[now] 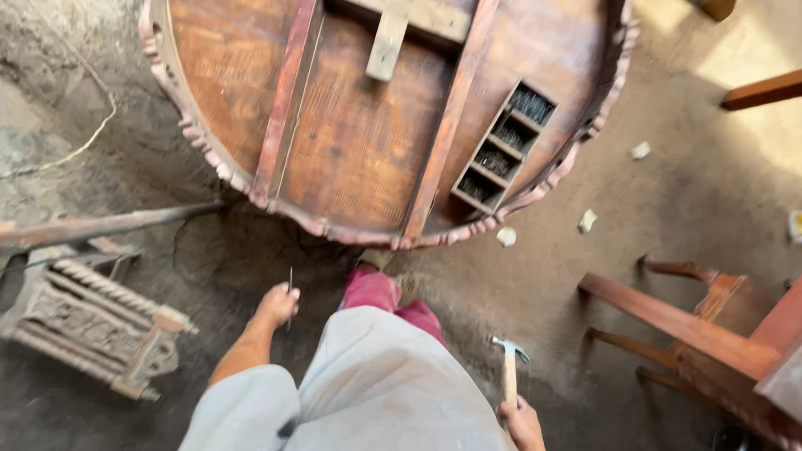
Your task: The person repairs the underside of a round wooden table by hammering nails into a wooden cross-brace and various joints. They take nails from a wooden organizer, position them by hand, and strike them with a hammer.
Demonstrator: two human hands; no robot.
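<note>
Steel hammer in right hand, probably gripped low.

A round wooden tabletop lies underside up on the dirt floor, a divided nail tray resting on it, with a carved wooden piece at the left, chair parts at the right and 3 pale scraps between.

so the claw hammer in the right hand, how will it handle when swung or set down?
The hammer is probably head-heavy: metal claw head on a slim pale handle. The right hand grips low on the handle, so it likely swings freely. Laid down, it should rest flat rather than roll.
</note>
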